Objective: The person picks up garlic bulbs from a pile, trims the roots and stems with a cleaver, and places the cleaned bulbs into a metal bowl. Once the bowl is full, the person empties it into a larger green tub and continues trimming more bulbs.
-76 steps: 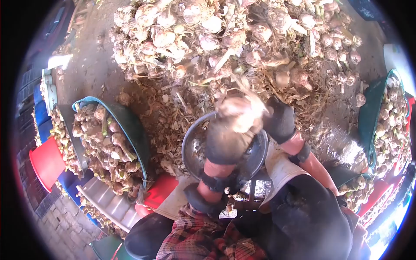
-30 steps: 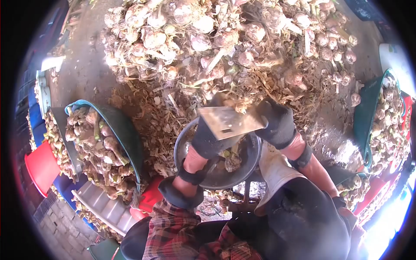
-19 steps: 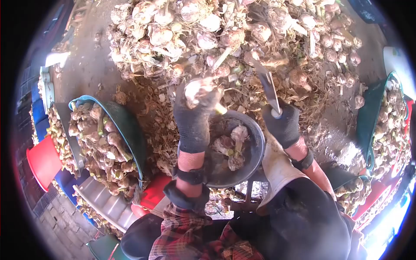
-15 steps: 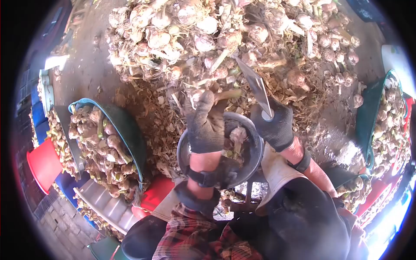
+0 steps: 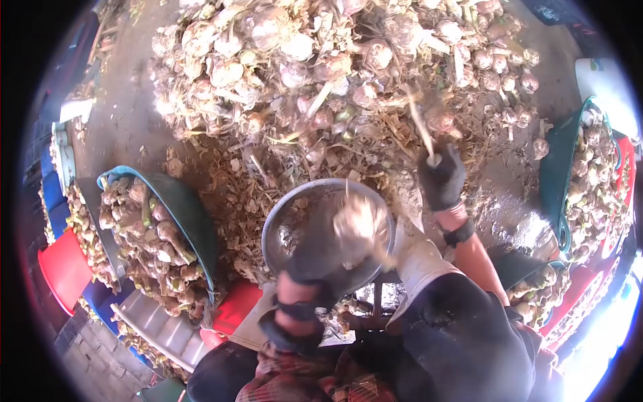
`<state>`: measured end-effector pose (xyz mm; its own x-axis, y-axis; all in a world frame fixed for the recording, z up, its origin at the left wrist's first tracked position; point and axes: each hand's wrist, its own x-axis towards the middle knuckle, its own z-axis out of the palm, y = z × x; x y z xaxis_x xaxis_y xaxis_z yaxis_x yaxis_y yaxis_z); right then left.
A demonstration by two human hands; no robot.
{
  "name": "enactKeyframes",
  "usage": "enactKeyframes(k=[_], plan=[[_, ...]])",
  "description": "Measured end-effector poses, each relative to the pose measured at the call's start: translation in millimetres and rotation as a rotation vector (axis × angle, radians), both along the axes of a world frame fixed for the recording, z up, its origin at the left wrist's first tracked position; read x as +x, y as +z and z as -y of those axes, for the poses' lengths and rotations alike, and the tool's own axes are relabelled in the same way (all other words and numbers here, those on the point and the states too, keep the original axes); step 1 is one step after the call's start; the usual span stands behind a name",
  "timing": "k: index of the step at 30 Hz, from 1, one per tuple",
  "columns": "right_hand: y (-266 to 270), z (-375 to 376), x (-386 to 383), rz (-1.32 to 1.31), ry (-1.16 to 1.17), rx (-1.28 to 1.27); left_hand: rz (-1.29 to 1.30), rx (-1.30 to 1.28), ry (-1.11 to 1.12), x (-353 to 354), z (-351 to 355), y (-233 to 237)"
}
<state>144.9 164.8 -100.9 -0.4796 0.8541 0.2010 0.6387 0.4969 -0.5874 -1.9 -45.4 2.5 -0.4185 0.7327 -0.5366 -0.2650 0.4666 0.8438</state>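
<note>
My left hand (image 5: 320, 244), in a dark glove and smeared by motion, is over the grey bucket (image 5: 273, 213) between my knees. At its fingertips is a blurred garlic bulb (image 5: 360, 218) with its stalk pointing down and right; the fingers seem closed on it, though their exact grip is blurred. To the right of the bucket, my right hand (image 5: 442, 179), also gloved, is closed around a knife (image 5: 420, 124). The blade points up and away, toward the heap of garlic (image 5: 295, 70).
A teal-rimmed tub (image 5: 194, 228) full of garlic stands at left, near a red bucket (image 5: 65, 269) and a white ridged crate (image 5: 157, 325). Another garlic-filled tub (image 5: 556, 181) is at right. Dry husks (image 5: 241, 194) litter the surface before the bucket.
My left hand has come back toward me, from beyond the bucket to over it, with a bulb at its fingers. My right hand with the knife has moved right, away from the bucket.
</note>
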Motion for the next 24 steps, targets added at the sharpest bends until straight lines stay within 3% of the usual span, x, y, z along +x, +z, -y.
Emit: enactKeyframes(k=[6, 8, 10, 12, 13, 14, 16, 18, 20, 22, 24], plan=[[-29, -71, 12, 0.260, -0.110, -0.061, -0.130, -0.101, -0.270, -29, -4, 30], [-29, -75, 8, 0.445, -0.193, -0.199, -0.191, -0.103, -0.174, -18, -31, 27], [-13, -65, 6, 0.393, -0.184, -0.236, -0.264, 0.080, -0.033, -3, -53, -5], [19, -39, -9, 0.037, -0.120, -0.422, -0.231, 0.178, 0.127, 12, -77, -35], [24, -26, -12, 0.013, -0.083, -0.428, -0.486, 0.292, 0.152, 16, -91, -47], [29, -12, -16, -0.012, -0.047, -0.435, -0.561, 0.238, 0.148, 18, -100, -47], [53, 14, -33, -0.182, 0.127, -0.337, -0.389, 0.279, 0.081, 13, -115, -32], [68, 28, -35, -0.217, 0.166, -0.607, 0.069, 0.317, 0.426, 16, -113, -40], [79, 25, -39, -0.172, 0.226, -0.572, -0.077, 0.274, 0.378, 1, -100, -24], [76, 23, -36, -0.079, 0.292, -0.435, -0.599, 0.242, 0.215, -13, -89, -15], [90, 18, -37, 0.011, 0.531, -0.175, -0.539, 0.264, 0.108, -17, -67, -36]])
